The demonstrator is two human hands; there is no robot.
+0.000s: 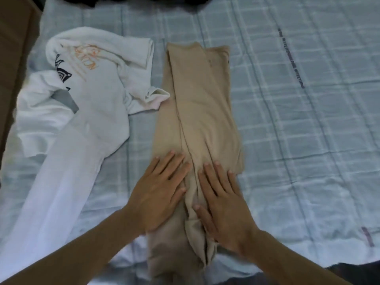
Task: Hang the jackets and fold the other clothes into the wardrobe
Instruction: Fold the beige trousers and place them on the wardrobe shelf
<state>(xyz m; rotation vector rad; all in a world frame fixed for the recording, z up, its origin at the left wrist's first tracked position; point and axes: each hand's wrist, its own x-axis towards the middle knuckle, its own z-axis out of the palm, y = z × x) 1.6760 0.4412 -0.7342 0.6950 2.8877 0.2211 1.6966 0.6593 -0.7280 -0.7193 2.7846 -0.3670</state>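
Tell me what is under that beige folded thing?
The beige folded garment lies on the pale blue checked bedsheet, which shows beside it. The left hand and right hand press flat on top. Anything directly beneath it is covered.

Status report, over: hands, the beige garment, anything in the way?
Left hand and right hand press flat on beige garment. Garment folded into long strip on bed. White shirt crumpled beside it, not blocking.
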